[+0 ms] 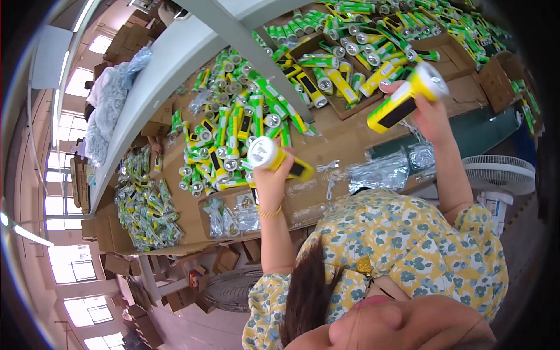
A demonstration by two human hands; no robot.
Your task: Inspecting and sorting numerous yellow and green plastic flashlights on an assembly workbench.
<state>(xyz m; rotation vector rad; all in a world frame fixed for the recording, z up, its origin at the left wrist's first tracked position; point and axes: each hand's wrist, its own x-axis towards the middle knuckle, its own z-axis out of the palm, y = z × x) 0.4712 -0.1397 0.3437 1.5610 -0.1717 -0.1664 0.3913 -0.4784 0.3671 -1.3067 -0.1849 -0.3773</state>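
Observation:
My left hand is closed around a yellow flashlight with a wide silver head, held over the front part of the table. Its dark end is smeared by motion. Farther right, my right hand grips a second yellow flashlight, raised, its silver head tilted up to the right and a dark panel along its body. Beyond my left hand lies a big loose heap of green and yellow flashlights. An open cardboard box with more of them stands beyond my right hand.
Clear plastic bags lie along the table's near edge beside a white cable. Bagged flashlights are piled at the left, near another person's hand. A grey metal post crosses the table. A white fan stands at the right.

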